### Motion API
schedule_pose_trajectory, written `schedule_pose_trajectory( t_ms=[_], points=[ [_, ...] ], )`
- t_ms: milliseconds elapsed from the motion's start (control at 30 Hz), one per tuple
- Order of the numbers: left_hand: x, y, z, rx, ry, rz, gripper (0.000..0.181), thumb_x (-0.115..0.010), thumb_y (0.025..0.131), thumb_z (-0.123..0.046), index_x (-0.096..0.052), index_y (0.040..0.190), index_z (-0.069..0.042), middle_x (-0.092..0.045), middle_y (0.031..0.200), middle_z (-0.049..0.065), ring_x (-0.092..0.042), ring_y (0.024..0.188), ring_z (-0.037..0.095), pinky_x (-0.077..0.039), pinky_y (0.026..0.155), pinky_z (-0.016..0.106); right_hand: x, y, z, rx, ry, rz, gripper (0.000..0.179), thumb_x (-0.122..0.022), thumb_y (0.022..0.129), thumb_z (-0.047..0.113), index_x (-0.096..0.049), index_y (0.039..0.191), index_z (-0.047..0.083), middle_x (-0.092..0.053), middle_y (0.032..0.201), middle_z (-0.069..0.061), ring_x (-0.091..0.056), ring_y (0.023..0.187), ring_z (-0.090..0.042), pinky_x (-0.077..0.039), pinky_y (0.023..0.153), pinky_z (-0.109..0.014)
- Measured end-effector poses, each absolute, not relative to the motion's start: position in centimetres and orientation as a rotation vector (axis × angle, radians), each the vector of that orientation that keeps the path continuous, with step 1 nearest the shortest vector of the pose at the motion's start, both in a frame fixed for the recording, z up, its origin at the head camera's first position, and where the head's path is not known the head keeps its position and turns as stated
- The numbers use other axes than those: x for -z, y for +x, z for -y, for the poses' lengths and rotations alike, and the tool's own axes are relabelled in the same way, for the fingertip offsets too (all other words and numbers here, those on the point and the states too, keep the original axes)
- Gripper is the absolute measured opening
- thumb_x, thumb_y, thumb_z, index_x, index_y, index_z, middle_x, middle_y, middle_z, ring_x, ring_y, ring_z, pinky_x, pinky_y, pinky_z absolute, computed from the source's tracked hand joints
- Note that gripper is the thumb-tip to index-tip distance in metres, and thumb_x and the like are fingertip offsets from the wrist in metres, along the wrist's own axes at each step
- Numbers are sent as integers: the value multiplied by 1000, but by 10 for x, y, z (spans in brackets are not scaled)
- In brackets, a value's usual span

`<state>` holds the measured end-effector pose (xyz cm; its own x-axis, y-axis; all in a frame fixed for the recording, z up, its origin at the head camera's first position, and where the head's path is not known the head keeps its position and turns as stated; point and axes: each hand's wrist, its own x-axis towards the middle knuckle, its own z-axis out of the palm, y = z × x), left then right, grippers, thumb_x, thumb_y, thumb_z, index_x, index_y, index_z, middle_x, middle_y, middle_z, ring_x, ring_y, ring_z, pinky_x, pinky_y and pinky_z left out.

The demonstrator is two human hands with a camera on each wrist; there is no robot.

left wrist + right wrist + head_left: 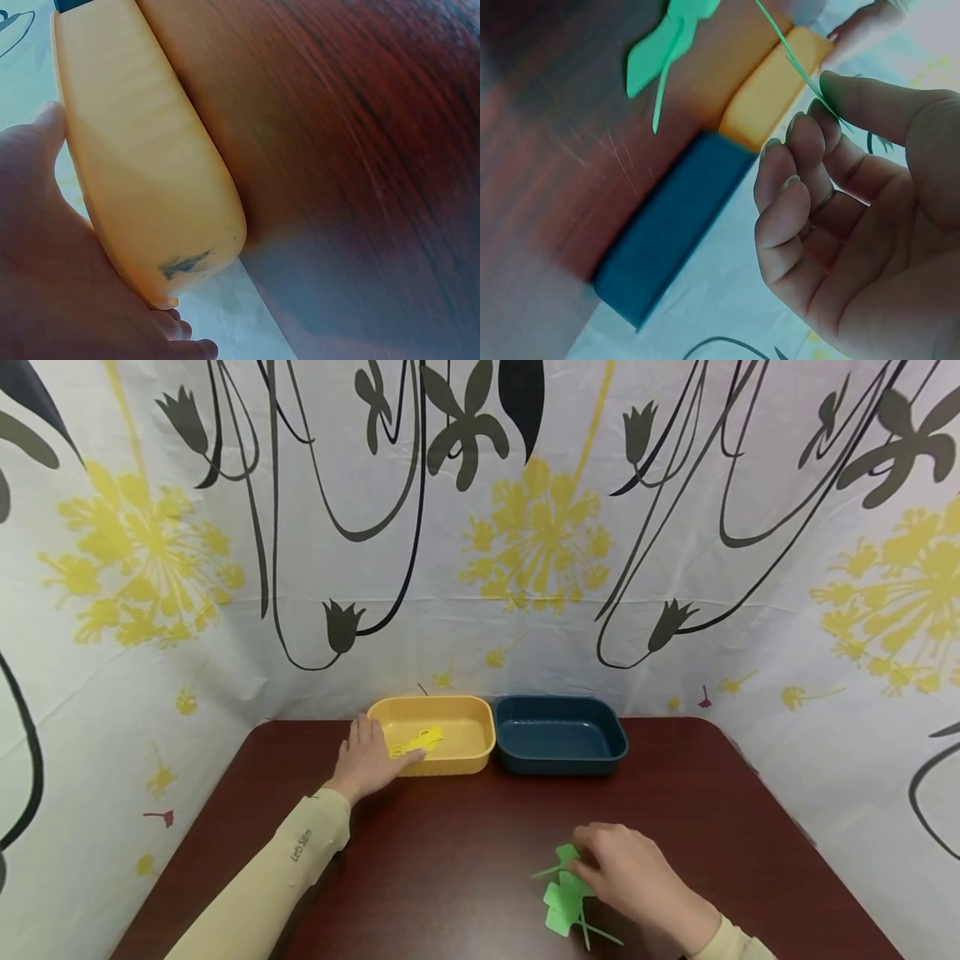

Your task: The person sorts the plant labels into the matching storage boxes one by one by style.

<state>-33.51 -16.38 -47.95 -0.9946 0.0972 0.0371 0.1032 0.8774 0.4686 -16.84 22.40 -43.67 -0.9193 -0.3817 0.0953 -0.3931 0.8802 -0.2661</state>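
My left hand (367, 764) lies along the left side of a yellow plastic bin (461, 766), fingers extended at its side rim and thumb across its front. Inside that bin are flat yellow pieces with thin looped parts (420, 742). In the right wrist view, my right hand (855, 195) pinches the thin stem of a green tag-like piece (799, 67) between thumb and forefinger; the rest of it runs out of that view. Below this hand, several flat green pieces with thin tails (564, 902) lie overlapping on the table, partly hidden by the hand.
Against the yellow bin's right side stands a dark blue bin (562, 764), its inside bare. Both sit at the back of a dark reddish wooden table (450, 843). A white cloth with printed flowers (450, 643) hangs behind and at both sides.
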Motion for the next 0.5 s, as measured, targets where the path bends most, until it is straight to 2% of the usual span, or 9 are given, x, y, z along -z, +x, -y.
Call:
schedule_pose_trajectory(
  t_ms=[233, 500],
  points=[
    [480, -337, 165, 747, -158, 3034, 130, -54, 81, -83, -3, 157, 9, 4, 163, 31, 0, 150, 47, -12, 115, 66, 420, -177, -227, -475, 595, 2995, 39, -76, 90, 26, -45, 66, 29, -37, 56, 13, -33, 48, -2, -26, 44, -22],
    [482, -338, 164, 747, -170, 3022, 129, -54, 81, -83, -5, 157, 9, 2, 163, 31, -2, 149, 47, -14, 114, 66, 406, -186, -227, -517, 567, 2951, 36, -77, 90, 25, -49, 69, 31, -37, 53, 13, -35, 45, -3, -27, 43, -23]
  ],
)
